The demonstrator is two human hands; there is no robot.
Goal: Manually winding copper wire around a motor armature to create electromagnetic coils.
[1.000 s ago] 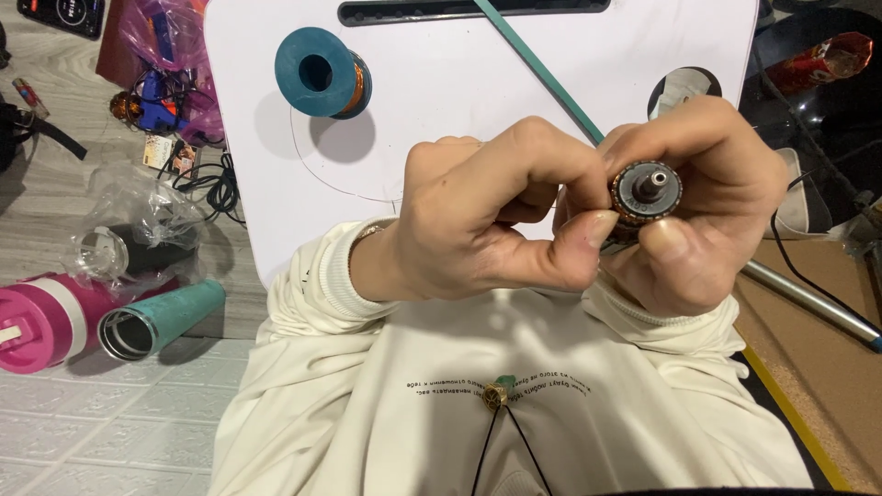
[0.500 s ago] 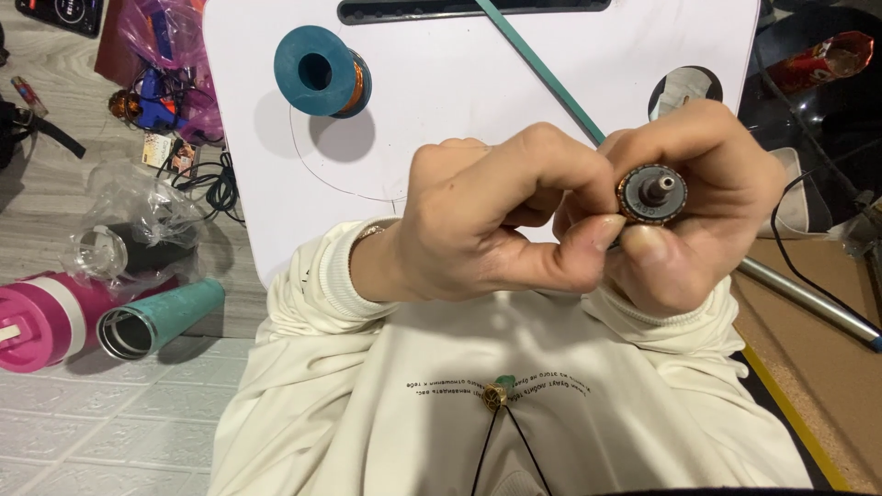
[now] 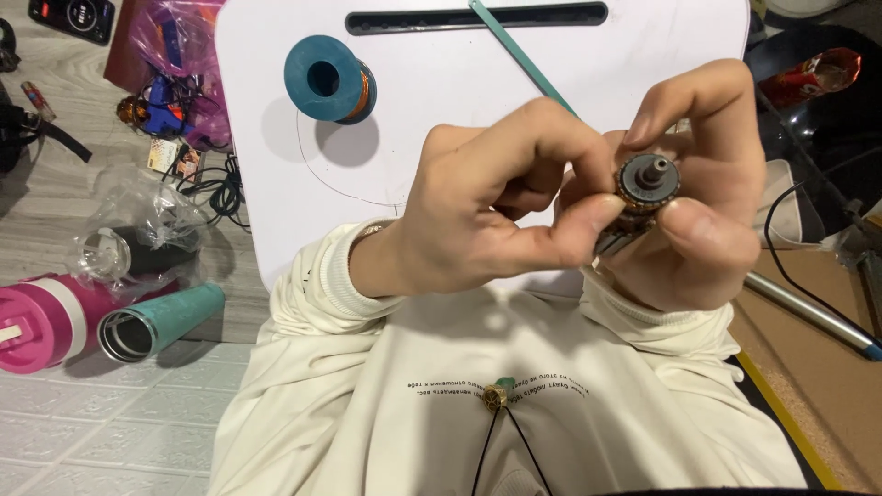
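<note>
Packages and a screen on the floor, left of the white tabletop.
A dark rectangular phone screen point(image 3: 72, 16) lies at top left; a purple translucent plastic bag point(image 3: 175, 41) sits beside it; a crumpled clear plastic wrapper point(image 3: 138, 225) lies lower, near the bottles.

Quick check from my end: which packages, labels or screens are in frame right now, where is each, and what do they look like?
Dark device with a lit screen: floor, top left corner, flat black rectangle.
Purple plastic bag: floor, left of the white table, crumpled, translucent.
Clear plastic bag: floor, above the teal cup, wrinkled, around a dark thing.
Small printed card: floor below the purple bag, orange and white.
Red foil wrapper: top right, shiny, crumpled.
</note>
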